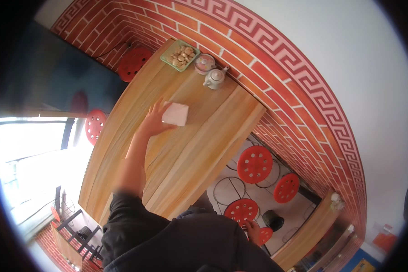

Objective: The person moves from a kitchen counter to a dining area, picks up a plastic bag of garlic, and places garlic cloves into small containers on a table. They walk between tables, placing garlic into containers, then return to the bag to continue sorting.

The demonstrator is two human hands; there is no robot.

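Note:
My left hand [156, 119] reaches over the wood-grain table [176, 149], fingers spread at the left side of a white, square, flat item [175, 114], perhaps a folded cloth or a stack of napkins. Whether the fingers grip it or only touch it cannot be told. Low at the right, near my body, my right hand [253, 232] hangs beside a red round stool [241, 212], its fingers partly bent; nothing is plainly seen in it. At the table's wall end stand a green tray of garlic bulbs [181, 56], a lidded patterned jar [204, 63] and a white teapot [215, 78].
Brick-patterned wall [244, 57] borders the table's far end. Red perforated stools stand on the right, one near the wall [254, 164] and another farther right [286, 188], with a black bin [273, 220] below them. Another wooden table [302, 234] lies at lower right.

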